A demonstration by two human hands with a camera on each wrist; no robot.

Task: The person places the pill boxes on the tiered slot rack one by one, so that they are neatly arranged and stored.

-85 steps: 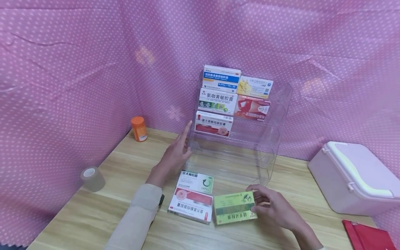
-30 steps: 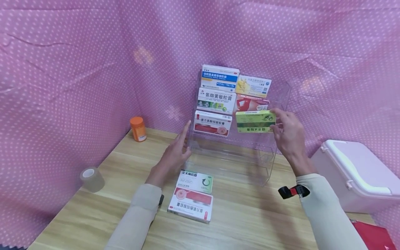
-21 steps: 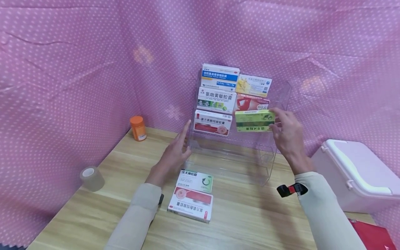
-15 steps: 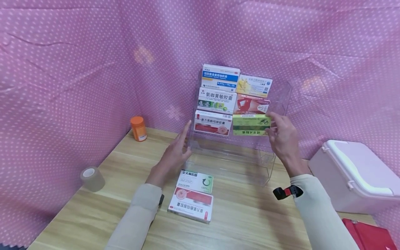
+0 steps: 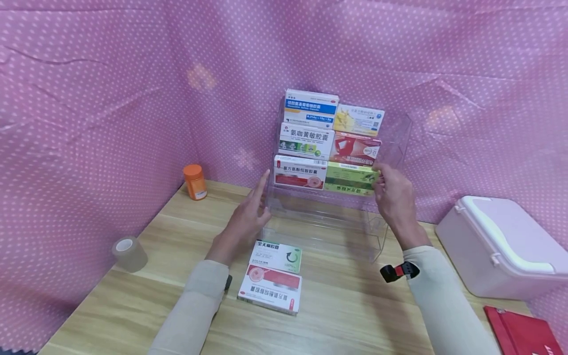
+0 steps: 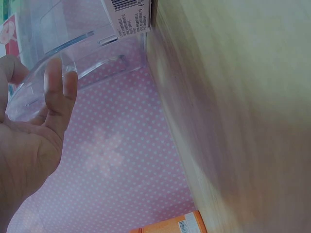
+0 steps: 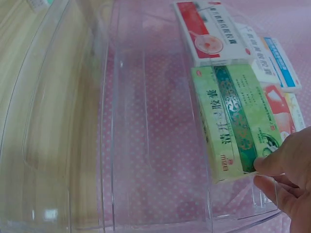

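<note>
A clear tiered rack [image 5: 377, 231] stands at the back of the wooden table [image 5: 355, 315] and holds several medicine boxes. My right hand [image 5: 383, 180] pinches the right end of a green box [image 5: 350, 178], which sits in the third tier beside a red-and-white box [image 5: 300, 172]. The right wrist view shows the green box [image 7: 238, 124] leaning in that tier with my fingertips [image 7: 272, 167] on its end. My left hand [image 5: 255, 204] lies open, its straight fingers against the rack's left side. In the left wrist view its fingers [image 6: 58, 92] touch the clear rack wall [image 6: 87, 43].
Two boxes lie on the table before the rack: a green-and-white one [image 5: 277, 256] and a red-and-white one [image 5: 270, 290]. An orange bottle [image 5: 195, 182] and a tape roll [image 5: 128, 253] stand at the left. A pink lidded case [image 5: 501, 246] and a red notebook [image 5: 523, 333] are at the right.
My right hand lifted the green box off the table, carried it up to the rack and lowered it into the third tier beside the red-and-white box. The left hand stayed put.
</note>
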